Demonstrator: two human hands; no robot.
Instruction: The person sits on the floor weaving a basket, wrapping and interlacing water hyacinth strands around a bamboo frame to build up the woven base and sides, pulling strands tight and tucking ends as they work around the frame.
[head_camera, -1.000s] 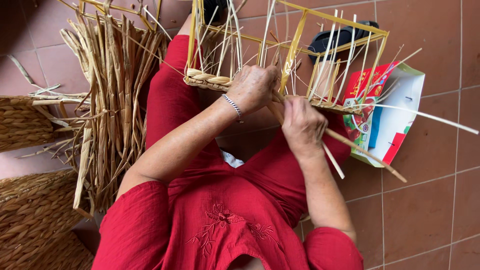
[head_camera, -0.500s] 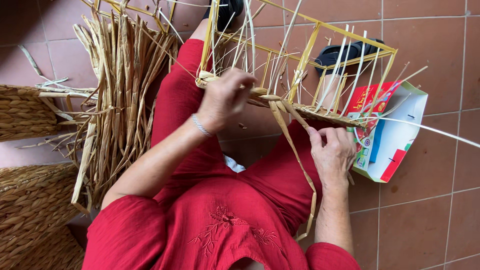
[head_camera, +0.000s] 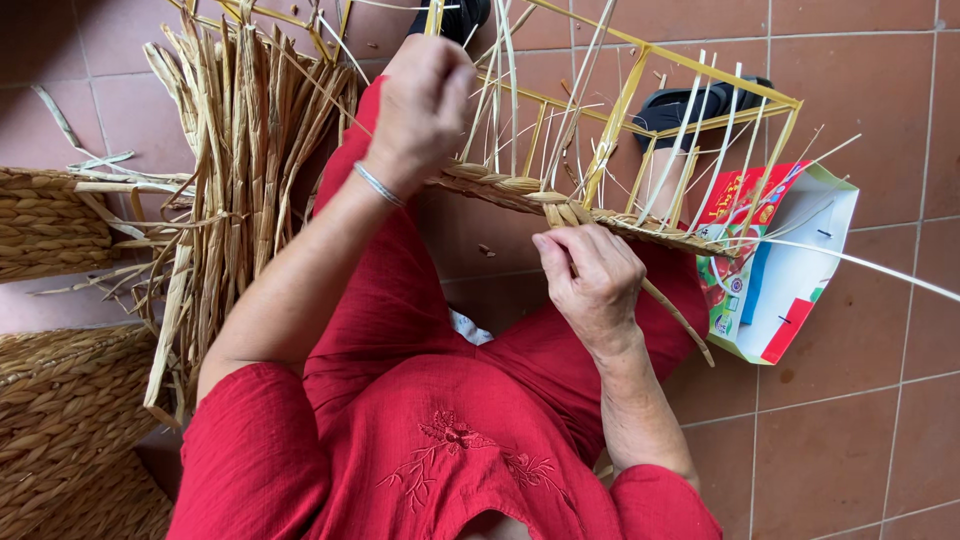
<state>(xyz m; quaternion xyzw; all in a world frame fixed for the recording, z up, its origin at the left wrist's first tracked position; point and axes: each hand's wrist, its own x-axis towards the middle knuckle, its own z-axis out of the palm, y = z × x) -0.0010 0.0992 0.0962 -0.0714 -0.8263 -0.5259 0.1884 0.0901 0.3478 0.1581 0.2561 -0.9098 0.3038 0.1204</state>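
We saw the right hand (head_camera: 592, 283) with its fingers (head_camera: 560, 252) curled tight, pinching flat straw strands (head_camera: 562, 213) at the woven rim (head_camera: 520, 188). Up and to their left, the left hand (head_camera: 425, 100) was closed in a fist around thin upright strands; we could not tell its fingertips apart. Both hands worked at the yellow basket frame (head_camera: 690, 75), which rested over red-clad legs. Beyond the left hand's fingers lay a bundle of dried straw (head_camera: 240, 160) and finished woven baskets (head_camera: 50, 225); right of the right hand's fingers lay a colourful paper bag (head_camera: 800, 270).
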